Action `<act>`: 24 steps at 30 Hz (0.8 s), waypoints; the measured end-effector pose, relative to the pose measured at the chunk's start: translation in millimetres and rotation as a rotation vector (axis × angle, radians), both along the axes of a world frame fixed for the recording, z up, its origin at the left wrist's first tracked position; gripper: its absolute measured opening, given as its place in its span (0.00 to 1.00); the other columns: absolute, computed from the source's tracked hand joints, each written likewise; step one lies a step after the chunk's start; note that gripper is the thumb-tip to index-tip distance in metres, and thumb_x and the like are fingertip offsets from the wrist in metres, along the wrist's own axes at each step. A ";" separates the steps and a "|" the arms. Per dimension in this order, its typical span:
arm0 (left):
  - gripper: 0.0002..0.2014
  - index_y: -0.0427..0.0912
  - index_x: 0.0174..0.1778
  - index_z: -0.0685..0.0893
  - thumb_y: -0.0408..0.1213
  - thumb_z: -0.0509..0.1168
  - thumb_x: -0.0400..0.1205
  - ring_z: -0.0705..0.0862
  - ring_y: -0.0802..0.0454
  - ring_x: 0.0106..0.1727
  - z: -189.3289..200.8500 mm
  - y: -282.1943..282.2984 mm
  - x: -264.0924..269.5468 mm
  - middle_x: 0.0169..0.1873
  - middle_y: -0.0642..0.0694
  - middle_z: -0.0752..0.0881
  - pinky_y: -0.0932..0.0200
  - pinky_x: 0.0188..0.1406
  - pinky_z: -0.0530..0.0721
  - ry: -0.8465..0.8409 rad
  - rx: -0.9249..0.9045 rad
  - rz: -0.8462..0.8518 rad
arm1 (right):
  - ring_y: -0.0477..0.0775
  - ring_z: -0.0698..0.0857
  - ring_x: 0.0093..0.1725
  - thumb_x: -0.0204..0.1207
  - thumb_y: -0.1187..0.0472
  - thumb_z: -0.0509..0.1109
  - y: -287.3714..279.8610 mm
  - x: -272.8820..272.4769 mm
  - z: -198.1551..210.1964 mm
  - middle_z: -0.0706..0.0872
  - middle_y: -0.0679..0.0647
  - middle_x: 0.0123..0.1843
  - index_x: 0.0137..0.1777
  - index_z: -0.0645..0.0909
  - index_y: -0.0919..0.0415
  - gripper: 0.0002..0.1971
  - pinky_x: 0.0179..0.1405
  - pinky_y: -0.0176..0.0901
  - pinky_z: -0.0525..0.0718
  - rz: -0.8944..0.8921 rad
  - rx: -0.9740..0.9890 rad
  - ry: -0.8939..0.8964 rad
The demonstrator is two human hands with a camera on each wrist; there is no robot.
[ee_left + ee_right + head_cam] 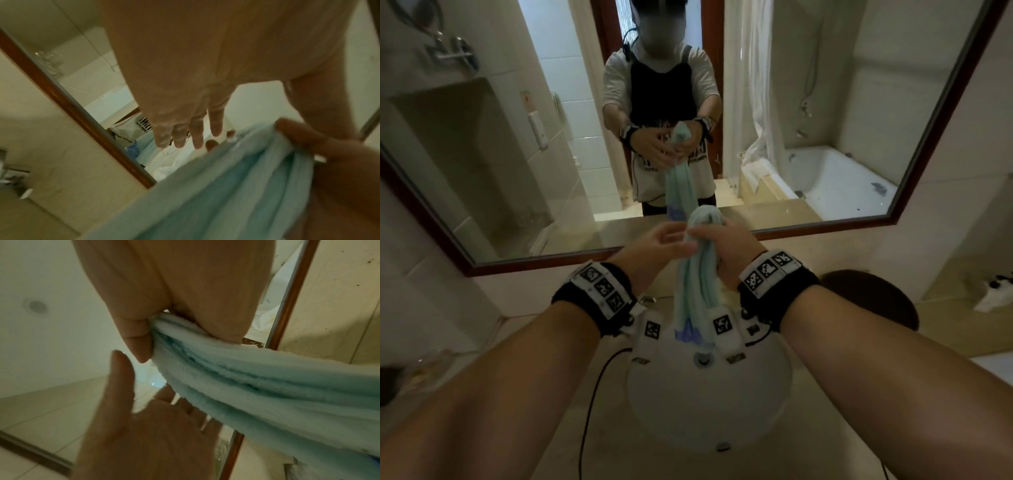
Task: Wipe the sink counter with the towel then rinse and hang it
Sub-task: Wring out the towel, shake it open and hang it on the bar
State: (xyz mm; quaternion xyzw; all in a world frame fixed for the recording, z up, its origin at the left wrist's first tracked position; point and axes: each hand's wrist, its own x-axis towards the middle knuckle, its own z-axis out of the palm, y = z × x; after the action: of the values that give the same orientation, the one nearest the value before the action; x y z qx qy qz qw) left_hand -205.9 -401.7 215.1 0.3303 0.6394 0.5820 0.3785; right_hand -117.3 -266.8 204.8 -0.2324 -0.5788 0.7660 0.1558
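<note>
A light blue towel point(697, 284) hangs bunched in a long roll above the white sink point(709, 411). My right hand point(717, 241) grips it near the top, with a knot of cloth sticking out above the fist. The right wrist view shows thumb and fingers wrapped round the towel point(267, 394). My left hand point(666, 240) is beside it on the left, fingers straight and spread, holding nothing. In the left wrist view those wet fingers point(185, 133) reach past the towel point(226, 186). The towel's lower end, with a blue print, dangles just over the basin.
A large wood-framed mirror point(482, 144) faces me and reflects the bathtub. The beige counter point(842, 428) surrounds the sink. A dark round object point(869, 301) sits at the right, glassware point(431, 366) at the left. A black cable point(592, 394) runs beside the sink.
</note>
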 end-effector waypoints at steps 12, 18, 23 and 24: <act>0.25 0.50 0.63 0.83 0.24 0.77 0.73 0.87 0.47 0.61 -52.7 32.8 23.7 0.57 0.45 0.88 0.51 0.59 0.88 0.297 -0.090 0.022 | 0.63 0.81 0.64 0.78 0.52 0.75 -5.9 8.0 8.1 0.80 0.60 0.62 0.71 0.74 0.65 0.27 0.63 0.54 0.79 -0.087 -0.177 -0.223; 0.23 0.38 0.59 0.88 0.26 0.77 0.67 0.87 0.35 0.58 -56.0 32.5 24.8 0.55 0.31 0.89 0.39 0.59 0.88 0.085 -0.111 0.032 | 0.66 0.86 0.56 0.76 0.61 0.75 1.8 23.0 7.2 0.85 0.67 0.59 0.60 0.79 0.62 0.15 0.42 0.56 0.89 -0.020 -0.070 -0.317; 0.18 0.34 0.57 0.88 0.22 0.75 0.71 0.88 0.41 0.45 -66.4 32.9 21.1 0.44 0.34 0.89 0.43 0.54 0.88 -0.028 -0.223 -0.003 | 0.56 0.86 0.50 0.68 0.47 0.76 19.2 23.9 -7.3 0.85 0.58 0.58 0.70 0.74 0.61 0.33 0.41 0.52 0.90 -0.021 0.532 -0.452; 0.15 0.36 0.55 0.87 0.21 0.73 0.73 0.87 0.42 0.41 -68.9 32.9 20.8 0.39 0.36 0.88 0.45 0.50 0.87 -0.044 -0.239 -0.007 | 0.55 0.85 0.55 0.69 0.45 0.75 21.9 26.1 -9.1 0.82 0.55 0.60 0.74 0.70 0.60 0.36 0.51 0.54 0.88 -0.045 0.680 -0.474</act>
State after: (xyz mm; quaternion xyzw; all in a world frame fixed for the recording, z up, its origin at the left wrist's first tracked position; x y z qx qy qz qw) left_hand -185.0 -368.9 146.2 0.2723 0.6944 0.5076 0.4313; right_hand -91.2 -244.9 195.7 -0.3503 -0.8135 0.4527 0.1026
